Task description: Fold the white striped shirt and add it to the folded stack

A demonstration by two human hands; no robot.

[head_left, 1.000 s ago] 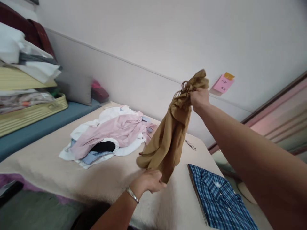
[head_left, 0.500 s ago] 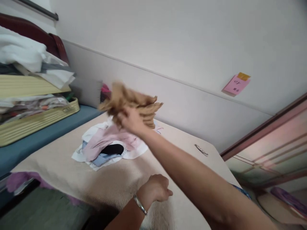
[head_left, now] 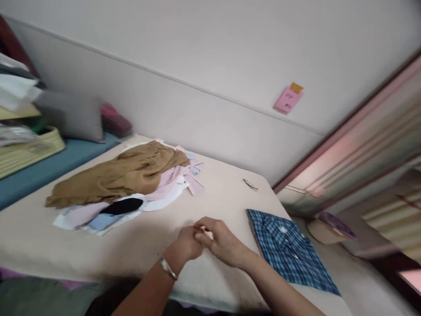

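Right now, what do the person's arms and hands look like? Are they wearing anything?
Both arms are bare, with no sleeves in view. The left hand has a thin silver-coloured bangle round its wrist. The right hand wears nothing that shows: no glove, no watch. Any rings are too blurred to tell.

— Garment colours on the bed [head_left: 49, 237]?
— Bed cover cream. Tan garment [head_left: 121, 173] atop pink shirt [head_left: 171, 180], white and pale blue pieces. Folded shirt [head_left: 289, 254]: blue plaid.
— Wall?
— Pink note [head_left: 287, 98], orange tab.
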